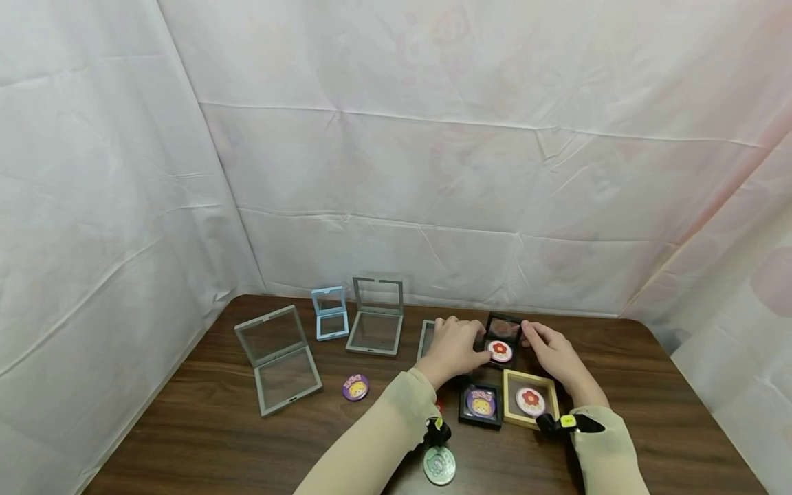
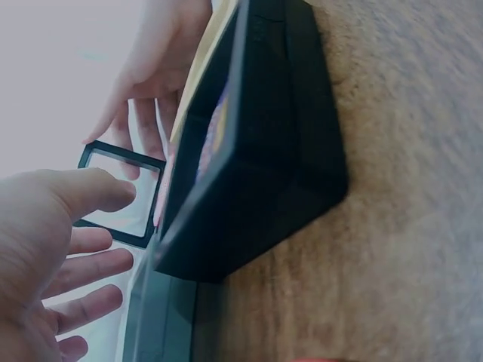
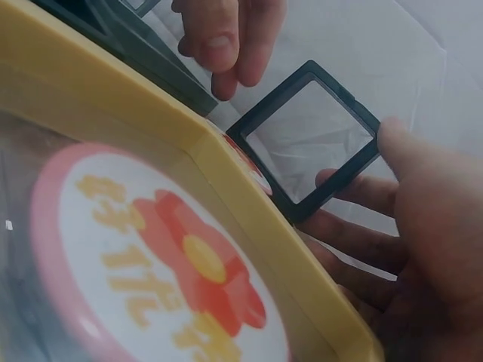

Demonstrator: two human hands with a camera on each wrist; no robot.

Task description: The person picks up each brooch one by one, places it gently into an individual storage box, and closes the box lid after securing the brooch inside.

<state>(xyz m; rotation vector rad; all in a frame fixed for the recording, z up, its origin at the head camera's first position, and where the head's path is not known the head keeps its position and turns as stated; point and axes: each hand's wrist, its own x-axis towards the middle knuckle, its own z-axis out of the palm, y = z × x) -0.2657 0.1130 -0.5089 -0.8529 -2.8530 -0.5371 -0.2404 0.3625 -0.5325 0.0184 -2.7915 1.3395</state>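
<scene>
A small black display frame (image 1: 505, 317) stands open near the table's back edge, its clear lid raised. In it lies a round white badge with a red flower (image 1: 500, 351). My right hand (image 1: 555, 355) pinches the side of the raised lid (image 3: 353, 167) between thumb and fingers. On the other side is my left hand (image 1: 454, 346), fingers loosely bent and thumb beside the badge, holding nothing. Closer to me, a yellow frame (image 1: 507, 400) contains another red-flower badge (image 3: 162, 249). To its left sits a black frame (image 2: 302, 143) with a purple badge (image 1: 481, 404) inside.
Two open grey frames (image 1: 262, 394) (image 1: 399, 323) and a light blue one (image 1: 318, 326) stand at the left. Another grey frame (image 1: 423, 342) is partly hidden by my left hand. A purple badge (image 1: 355, 388) and a green badge (image 1: 439, 466) lie loose. White cloth (image 1: 396, 172) hangs behind the table.
</scene>
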